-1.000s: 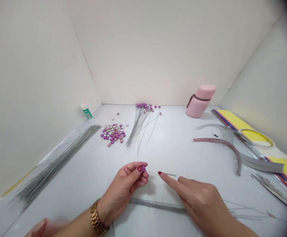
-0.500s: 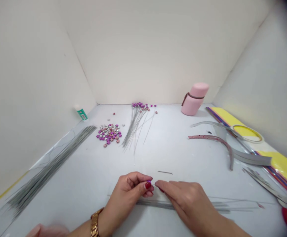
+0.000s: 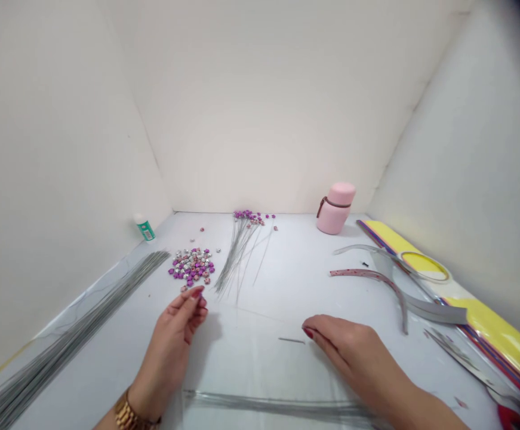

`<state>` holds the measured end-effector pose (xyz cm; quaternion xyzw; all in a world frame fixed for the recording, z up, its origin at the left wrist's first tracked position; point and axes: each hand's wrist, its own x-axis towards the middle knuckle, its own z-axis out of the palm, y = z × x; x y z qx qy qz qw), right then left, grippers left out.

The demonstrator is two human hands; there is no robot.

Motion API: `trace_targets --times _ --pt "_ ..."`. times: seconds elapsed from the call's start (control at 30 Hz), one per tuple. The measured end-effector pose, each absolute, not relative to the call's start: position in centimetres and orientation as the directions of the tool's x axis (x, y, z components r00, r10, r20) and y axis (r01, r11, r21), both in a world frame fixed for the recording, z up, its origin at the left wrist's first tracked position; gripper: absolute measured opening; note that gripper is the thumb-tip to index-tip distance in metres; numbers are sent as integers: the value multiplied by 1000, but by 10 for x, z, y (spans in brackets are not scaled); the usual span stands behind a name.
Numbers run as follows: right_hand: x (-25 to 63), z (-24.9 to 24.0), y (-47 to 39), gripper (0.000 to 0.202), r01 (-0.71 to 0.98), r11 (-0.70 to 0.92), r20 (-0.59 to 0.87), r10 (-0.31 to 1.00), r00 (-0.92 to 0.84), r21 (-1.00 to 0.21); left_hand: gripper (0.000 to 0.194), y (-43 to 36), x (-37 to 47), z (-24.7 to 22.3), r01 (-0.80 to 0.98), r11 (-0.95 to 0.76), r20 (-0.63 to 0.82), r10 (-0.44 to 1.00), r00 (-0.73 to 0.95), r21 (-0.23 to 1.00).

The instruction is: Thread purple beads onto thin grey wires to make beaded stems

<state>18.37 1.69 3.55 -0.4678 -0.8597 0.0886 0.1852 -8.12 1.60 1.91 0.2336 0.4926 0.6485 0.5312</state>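
My left hand [image 3: 172, 334] pinches a small purple star [image 3: 200, 295], mostly hidden by its fingertips, just in front of the pile of purple, silver and pink stars [image 3: 191, 266]. A faint thin wire [image 3: 260, 314] runs across between the two hands. My right hand [image 3: 353, 349] is closed at the fingertips, right of centre, at the wire's right end. Beside its fingers a short metal pin [image 3: 291, 340] lies on the table. Behind, stars on wire stems [image 3: 237, 251] lie fanned out.
A thick wire bundle [image 3: 76, 322] lies at left near a glue stick [image 3: 145, 229]. More wires [image 3: 268, 405] lie along the front. A pink flask [image 3: 335, 209] stands at the back; curved strips [image 3: 434, 310], yellow sheets [image 3: 501, 322], a tape ring [image 3: 425, 266] and scissors [image 3: 465, 361] are at right.
My left hand has moved left and away from my right hand, with the purple star in its fingers. A thin wire now shows between the hands. The camera view has shifted.
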Motion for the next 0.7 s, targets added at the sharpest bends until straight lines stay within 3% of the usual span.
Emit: trace_targets --times 0.23,0.33,0.47,0.57,0.7 --pt "195 27 33 23 735 388 207 921 -330 -555 40 19 -92 22 -378 10 -147 930 -337 926" --pt "207 14 49 27 751 301 234 952 -198 -588 39 21 -95 16 -114 -17 -30 917 -397 993" --pt "224 -6 71 37 807 374 413 893 -181 -456 30 31 -106 7 323 -48 181 900 -397 945" --pt "232 -20 78 35 857 380 412 883 -224 -348 20 39 -108 4 442 -72 247 903 -352 894" --pt "233 -29 77 33 858 404 381 883 -274 -317 23 51 -103 2 549 -127 309 916 -254 826"
